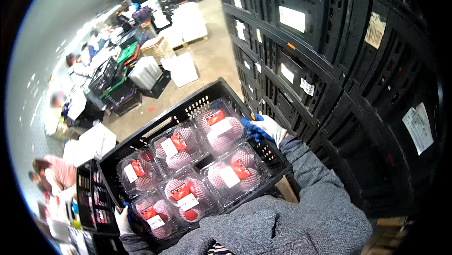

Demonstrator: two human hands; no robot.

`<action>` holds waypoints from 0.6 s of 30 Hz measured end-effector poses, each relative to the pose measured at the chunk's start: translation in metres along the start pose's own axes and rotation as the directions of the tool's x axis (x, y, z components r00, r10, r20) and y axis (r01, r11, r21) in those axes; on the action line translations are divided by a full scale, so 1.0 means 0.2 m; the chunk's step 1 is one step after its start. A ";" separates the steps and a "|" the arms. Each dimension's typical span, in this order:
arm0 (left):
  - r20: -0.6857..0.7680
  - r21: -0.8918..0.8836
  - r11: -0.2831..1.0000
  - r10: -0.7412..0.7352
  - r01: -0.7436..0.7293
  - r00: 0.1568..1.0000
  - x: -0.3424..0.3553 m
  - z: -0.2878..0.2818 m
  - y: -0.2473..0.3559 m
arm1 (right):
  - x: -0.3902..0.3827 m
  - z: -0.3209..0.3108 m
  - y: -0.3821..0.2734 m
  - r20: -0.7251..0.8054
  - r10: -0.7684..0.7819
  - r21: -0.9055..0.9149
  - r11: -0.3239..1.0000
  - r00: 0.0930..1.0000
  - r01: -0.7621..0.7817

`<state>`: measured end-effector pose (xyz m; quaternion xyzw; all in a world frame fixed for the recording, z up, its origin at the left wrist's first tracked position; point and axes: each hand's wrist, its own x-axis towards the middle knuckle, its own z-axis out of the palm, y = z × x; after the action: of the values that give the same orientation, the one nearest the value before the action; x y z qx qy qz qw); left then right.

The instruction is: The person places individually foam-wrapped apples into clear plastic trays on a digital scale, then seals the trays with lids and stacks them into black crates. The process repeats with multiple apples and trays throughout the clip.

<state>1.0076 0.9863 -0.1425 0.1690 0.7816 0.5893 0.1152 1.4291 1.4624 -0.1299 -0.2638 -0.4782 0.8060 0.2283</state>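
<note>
A black plastic crate (165, 119) is held at waist height in front of me, slightly tilted, with several clear clamshell packs (221, 170) inside. The packs hold round fruit in pink foam nets, with red and white labels on the lids. My left hand (124, 219), in a white and blue glove, is closed on the crate's near left end. My right hand (263, 128), gloved the same way, grips its right end, the blue fingers curled at the rim.
Tall stacks of black crates (320, 34) rise close on my right. At left, a person in pink (61, 175) works beside more crates (87, 194). Farther back are other workers, piled crates (117, 90), white foam boxes (186, 24) and concrete floor (212, 57).
</note>
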 end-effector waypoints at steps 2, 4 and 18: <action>0.094 -0.055 0.991 -0.113 0.118 0.989 0.21 -0.10 -0.15 | -0.04 0.09 0.00 -0.083 -0.048 -0.061 0.997 0.995 0.043; 0.144 -0.082 0.988 -0.118 0.131 0.982 0.23 0.02 -0.03 | -0.08 0.08 0.02 -0.182 -0.078 -0.136 0.989 0.980 0.054; 0.287 0.093 0.993 -0.103 0.079 0.952 0.12 0.03 -0.30 | -0.72 0.01 0.31 -0.321 0.027 -0.020 0.999 0.947 -0.036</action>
<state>0.9797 0.9872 -0.2005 0.2224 0.7860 0.5202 0.2493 1.5297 1.3450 -0.1558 -0.4019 -0.4407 0.7497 0.2868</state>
